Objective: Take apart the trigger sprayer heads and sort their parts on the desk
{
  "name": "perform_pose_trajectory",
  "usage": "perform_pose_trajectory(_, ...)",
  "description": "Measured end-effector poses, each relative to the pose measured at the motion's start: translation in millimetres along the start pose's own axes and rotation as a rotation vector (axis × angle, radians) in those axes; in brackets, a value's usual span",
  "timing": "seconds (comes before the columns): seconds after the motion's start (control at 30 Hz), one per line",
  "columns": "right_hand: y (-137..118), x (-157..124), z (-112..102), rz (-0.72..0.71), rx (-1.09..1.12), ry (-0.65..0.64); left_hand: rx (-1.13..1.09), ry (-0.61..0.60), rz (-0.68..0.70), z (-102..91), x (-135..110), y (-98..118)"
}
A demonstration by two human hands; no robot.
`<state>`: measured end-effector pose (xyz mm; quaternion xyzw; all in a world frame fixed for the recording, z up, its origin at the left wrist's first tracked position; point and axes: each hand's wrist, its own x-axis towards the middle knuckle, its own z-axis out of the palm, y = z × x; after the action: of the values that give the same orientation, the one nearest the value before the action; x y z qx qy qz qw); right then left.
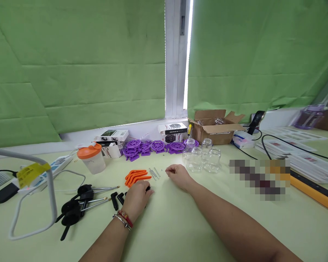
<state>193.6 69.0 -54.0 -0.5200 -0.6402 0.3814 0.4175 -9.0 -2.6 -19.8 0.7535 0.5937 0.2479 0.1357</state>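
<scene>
My left hand [138, 197] curls over a small black plastic part [148, 188], most of it hidden under the fingers. Beside that hand lie black elbow-shaped pieces [114, 201], and just beyond it a group of orange curved levers [136, 177]. My right hand [179, 176] rests on the table with fingertips pinched together; anything between them is too small to make out. Thin metal pins [154, 174] lie between the two hands, nearest the right fingertips. Further left are black crank-like assemblies with metal rods [73, 211].
Purple spoked plastic pieces [155, 146] line the back. Glass jars [203, 160] stand right of them, before an open cardboard box [217, 127]. An orange-lidded cup [91, 158], a power strip [51, 169] and a grey metal frame [53, 196] occupy the left; stacked white trays [306, 165] the right.
</scene>
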Motion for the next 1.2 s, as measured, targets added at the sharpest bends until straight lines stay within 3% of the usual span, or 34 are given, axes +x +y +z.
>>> perform_pose_trajectory(0.13, 5, 5, -3, 0.029, -0.031, 0.056, 0.251, -0.092, -0.033, -3.6, 0, 2)
perform_pose_trajectory(0.27, 6, 6, -3, 0.034, -0.045, 0.059, 0.364, -0.133, -0.029, -5.2, -1, 3)
perform_pose_trajectory(0.67, 4, 9, -10, 0.061, -0.084, 0.153, 0.268, -0.191, 0.032, -6.5, 0, 7)
perform_pose_trajectory(1.2, 6, 9, -11, 0.066, -0.108, 0.141, 0.264, -0.227, 0.082, -5.4, -6, 15)
